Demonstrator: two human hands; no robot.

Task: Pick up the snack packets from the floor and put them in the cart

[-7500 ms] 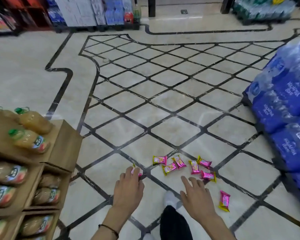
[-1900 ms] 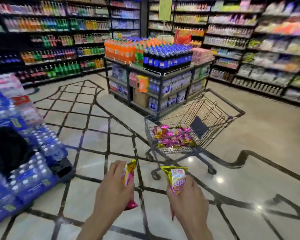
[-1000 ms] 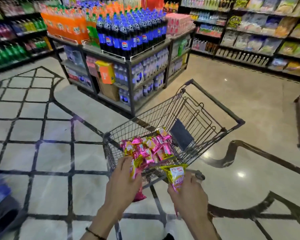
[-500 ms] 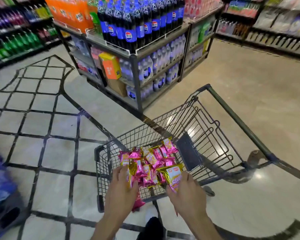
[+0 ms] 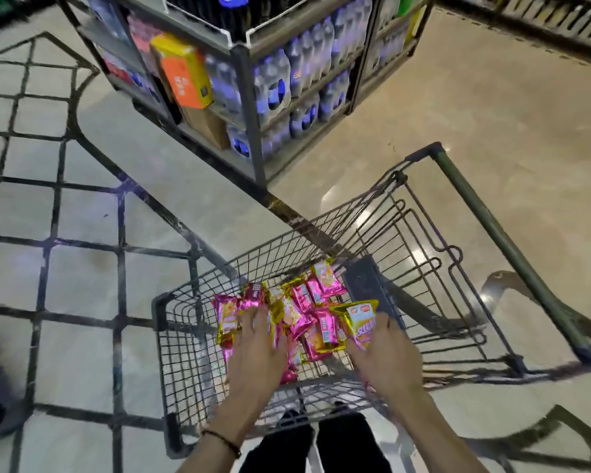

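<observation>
Legs in dark trousers (image 5: 321,448) at bottom edge, just behind the near end of the wire cart (image 5: 166,336). Left hand (image 5: 256,349), dark wrist band (image 5: 220,438) on it, is over the near part of the basket with fingers curled on a pink packet (image 5: 289,373). Most of that packet is hidden under the hand; only a side strip and the lower end show. Right hand (image 5: 386,356) is beside it, well apart, gripping a gold-topped packet (image 5: 360,324) by its lower half, top end sticking up. Both hands are inside the cart rim and cover the near edge of the heap of packets (image 5: 307,298), pink and gold, lying on the basket floor. Cannot tell if the held packets touch the heap or sit just above it. Grey seat flap (image 5: 365,285) is just behind the heap on the right, with the green push handle (image 5: 492,233) running off to the far right. Pale floor with dark grid lines (image 5: 82,216) lies left of the cart. Beyond the cart, a metal shelf stand (image 5: 246,97) holds packs of bottles, an orange box (image 5: 185,73) on its left side. Edges of the view are blurred.
</observation>
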